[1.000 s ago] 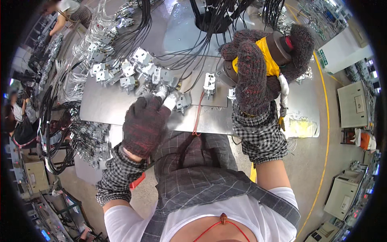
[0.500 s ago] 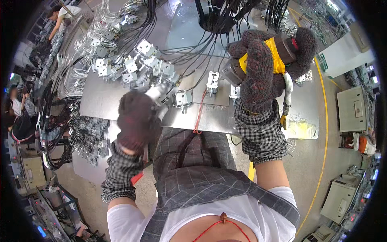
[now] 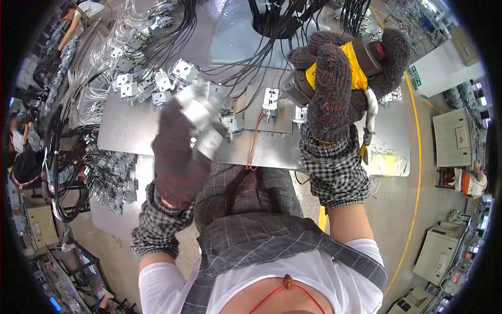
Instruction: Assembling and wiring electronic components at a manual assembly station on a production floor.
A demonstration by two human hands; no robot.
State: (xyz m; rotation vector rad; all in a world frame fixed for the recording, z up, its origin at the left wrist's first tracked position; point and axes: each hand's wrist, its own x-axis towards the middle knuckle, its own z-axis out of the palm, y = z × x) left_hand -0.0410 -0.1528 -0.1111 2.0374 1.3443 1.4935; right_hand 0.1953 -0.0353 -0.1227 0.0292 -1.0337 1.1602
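My left hand (image 3: pixel 180 149), in a dark knitted glove, is blurred by motion over the table's near edge. Its fingers are around a silvery metal part (image 3: pixel 209 138), too smeared to tell its exact shape. Close by, several metal box-shaped parts with black wires lie in a cluster (image 3: pixel 183 70). My right hand (image 3: pixel 334 83), gloved too, grips a brown handheld power tool (image 3: pixel 298 89) with yellow tape around it. Just left of the tool a single small metal part (image 3: pixel 270 102) stands upright. A reddish wire (image 3: pixel 254 141) hangs over the edge.
The metal table (image 3: pixel 125 131) stretches in front of me, with a bundle of black wires (image 3: pixel 274 23) at its far middle. White wires (image 3: pixel 107 57) and more metal parts line the left. Grey cabinets (image 3: pixel 452 138) stand at the right; a person (image 3: pixel 78 21) works at the far left.
My left hand has turned, and the silvery part in its fingers shows more plainly. The view has shifted slightly; my right hand still grips the power tool.
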